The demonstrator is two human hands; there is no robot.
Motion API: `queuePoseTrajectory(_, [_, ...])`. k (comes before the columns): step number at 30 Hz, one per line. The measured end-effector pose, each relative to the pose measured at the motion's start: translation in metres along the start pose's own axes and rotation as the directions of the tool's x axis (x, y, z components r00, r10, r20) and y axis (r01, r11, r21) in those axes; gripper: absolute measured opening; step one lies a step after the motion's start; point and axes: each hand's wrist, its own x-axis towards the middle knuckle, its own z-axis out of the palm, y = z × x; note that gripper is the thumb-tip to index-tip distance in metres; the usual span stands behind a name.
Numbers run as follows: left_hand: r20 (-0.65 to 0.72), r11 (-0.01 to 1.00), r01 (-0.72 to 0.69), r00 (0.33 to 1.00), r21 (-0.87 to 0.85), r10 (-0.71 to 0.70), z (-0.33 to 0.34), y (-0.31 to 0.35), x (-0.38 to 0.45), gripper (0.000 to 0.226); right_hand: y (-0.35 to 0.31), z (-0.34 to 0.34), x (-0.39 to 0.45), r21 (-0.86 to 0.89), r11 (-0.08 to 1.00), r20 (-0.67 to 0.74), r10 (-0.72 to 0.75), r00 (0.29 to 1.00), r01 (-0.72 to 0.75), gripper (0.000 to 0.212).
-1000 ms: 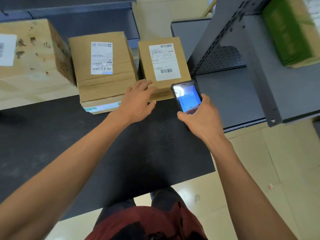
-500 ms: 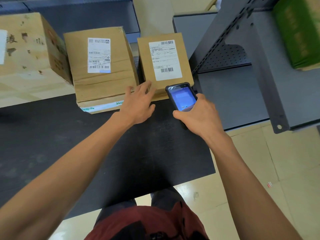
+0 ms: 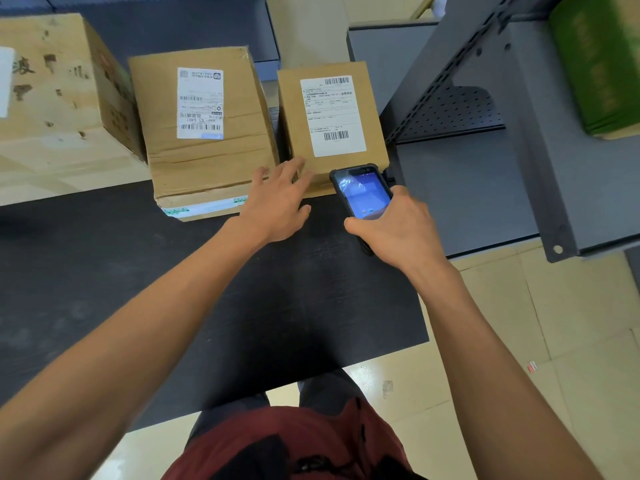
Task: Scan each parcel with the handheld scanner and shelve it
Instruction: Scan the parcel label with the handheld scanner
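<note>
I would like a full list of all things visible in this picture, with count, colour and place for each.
small parcel: 1, brown, white label, table's far right
middle parcel: 1, brown, left of it
large box: 1, brown, far left
table: 1, black, centre
scanner: 1, black, lit screen
shelving: 1, grey, right
green box: 1, upper shelf
left hand: open, at small parcel's near corner
right hand: holds scanner

brown parcels (image 3: 332, 112), black table (image 3: 277, 289), green box (image 3: 595, 64)

Right hand (image 3: 398, 230) holds the scanner (image 3: 362, 194) (screen lit) beside a labelled parcel (image 3: 332, 116); left hand (image 3: 277, 202) touches it.
</note>
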Motion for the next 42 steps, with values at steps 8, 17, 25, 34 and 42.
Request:
queuePoseTrajectory(8, [-0.019,1.0,-0.013,1.0,-0.017,0.013,-0.007,0.004,-0.007,0.06,0.012,0.009,-0.001,-0.012,1.0,-0.012,-0.011,1.0,0.011,0.084])
queuePoseTrajectory(17, [-0.163,0.957,0.043,0.982,-0.287,-0.094,-0.016,0.002,-0.051,0.051,0.051,0.077,-0.018,0.024,0.998,-0.087,-0.05,0.995,0.052,0.104])
queuePoseTrajectory(25, [-0.137,0.909,0.159,0.964,-0.385,-0.226,-0.001,-0.002,-0.086,0.045,0.058,0.163,-0.027,0.038,0.996,-0.004,0.086,0.996,-0.086,0.103])
queuePoseTrajectory(34, [-0.047,0.895,0.184,0.974,-0.405,-0.222,0.022,0.001,-0.107,0.043,0.062,0.205,-0.033,-0.004,0.996,-0.05,0.087,0.995,-0.088,0.097])
queuePoseTrajectory(42, [0.034,0.889,0.19,0.981,-0.417,-0.193,0.032,0.005,-0.11,0.045,0.068,0.211,-0.031,-0.121,0.989,-0.084,0.074,0.994,-0.084,0.087])
